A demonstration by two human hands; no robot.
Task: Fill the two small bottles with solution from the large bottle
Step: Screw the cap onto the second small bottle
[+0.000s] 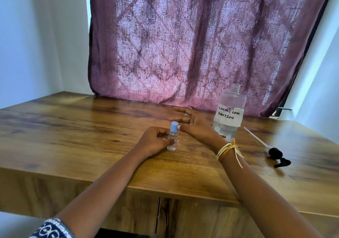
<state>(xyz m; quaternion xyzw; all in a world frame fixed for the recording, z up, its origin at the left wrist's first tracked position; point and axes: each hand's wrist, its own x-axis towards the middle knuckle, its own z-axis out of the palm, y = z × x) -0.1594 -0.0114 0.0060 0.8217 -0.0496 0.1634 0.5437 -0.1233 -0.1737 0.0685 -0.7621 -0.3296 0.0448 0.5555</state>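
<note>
Small bottle (172,138), blue cap on, upright mid-worktop (73,127), gripped by left hand (156,142). Right hand (194,124) fingers spread above cap, probably touching. Large bottle (229,115) uncapped, right.

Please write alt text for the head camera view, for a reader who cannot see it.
The left hand grips a small blue-capped bottle upright on a wooden table, the open right hand beside its cap. Right: an uncapped large bottle and a black pump.

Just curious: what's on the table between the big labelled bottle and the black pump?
Head view: only bare wooden table between the large bottle and the pump, whose thin tube points back that way.
</note>
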